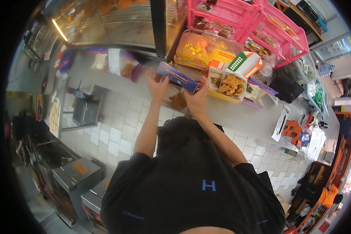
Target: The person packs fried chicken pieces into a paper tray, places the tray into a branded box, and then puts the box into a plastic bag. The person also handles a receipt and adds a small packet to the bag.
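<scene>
A blue-purple printed food carton point(177, 77) is held at the counter's near edge between my two hands. My left hand point(157, 84) pinches its left end, and my right hand point(197, 97) grips the right end. Just below the carton's blue panel lies brown fried food point(178, 100); whether it sits inside this carton I cannot tell. Right of my right hand stands an open box point(221, 93) with crispy fried chicken point(233, 85) in it and a green-and-orange lid raised. Behind it is a clear tray point(222, 43) of yellow food with a pinkish scoop point(202, 43).
A lit glass display case point(105, 29) rises at the back left. Pink plastic baskets point(230, 16) with packets stand behind the tray. Another blue-purple carton point(135, 72) lies left of my left hand. A paper slip point(280, 123) and orange cartons point(291, 132) lie farther right on the metal counter point(238, 117).
</scene>
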### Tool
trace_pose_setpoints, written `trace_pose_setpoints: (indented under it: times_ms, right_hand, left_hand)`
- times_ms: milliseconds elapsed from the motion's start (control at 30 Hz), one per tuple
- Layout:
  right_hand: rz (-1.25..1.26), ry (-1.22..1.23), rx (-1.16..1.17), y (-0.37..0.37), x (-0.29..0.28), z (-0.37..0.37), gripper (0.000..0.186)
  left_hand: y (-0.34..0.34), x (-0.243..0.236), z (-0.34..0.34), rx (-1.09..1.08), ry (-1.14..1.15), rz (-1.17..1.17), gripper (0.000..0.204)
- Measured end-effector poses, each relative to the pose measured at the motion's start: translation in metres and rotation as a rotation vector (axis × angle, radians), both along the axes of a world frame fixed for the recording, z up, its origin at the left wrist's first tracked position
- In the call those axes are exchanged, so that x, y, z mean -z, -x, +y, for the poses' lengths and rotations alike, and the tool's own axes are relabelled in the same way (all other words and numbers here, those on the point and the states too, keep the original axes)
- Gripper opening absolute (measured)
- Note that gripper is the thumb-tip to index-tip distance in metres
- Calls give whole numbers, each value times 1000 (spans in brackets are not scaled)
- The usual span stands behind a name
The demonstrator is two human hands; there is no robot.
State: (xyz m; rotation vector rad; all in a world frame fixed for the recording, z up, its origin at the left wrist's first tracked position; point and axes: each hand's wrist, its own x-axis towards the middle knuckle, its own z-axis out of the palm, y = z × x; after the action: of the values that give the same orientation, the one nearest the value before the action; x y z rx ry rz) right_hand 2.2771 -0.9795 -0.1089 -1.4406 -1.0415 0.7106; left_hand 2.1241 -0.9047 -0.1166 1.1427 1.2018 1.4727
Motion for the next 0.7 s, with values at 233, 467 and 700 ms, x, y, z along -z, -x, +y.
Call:
trace_pose_setpoints:
  times_ms: [233, 467, 700]
  right_hand:
    - [140, 39, 85, 14, -20, 5, 67]
    - [-304, 58, -259, -15, -23, -8, 54]
    - [-640, -158, -589, -44, 22, -43, 61]
  left_hand:
    - [69, 39, 31, 233, -115, 237, 53]
    - [108, 72, 25, 261, -326, 515, 37]
    - [112, 29, 8, 610, -45, 302, 38]
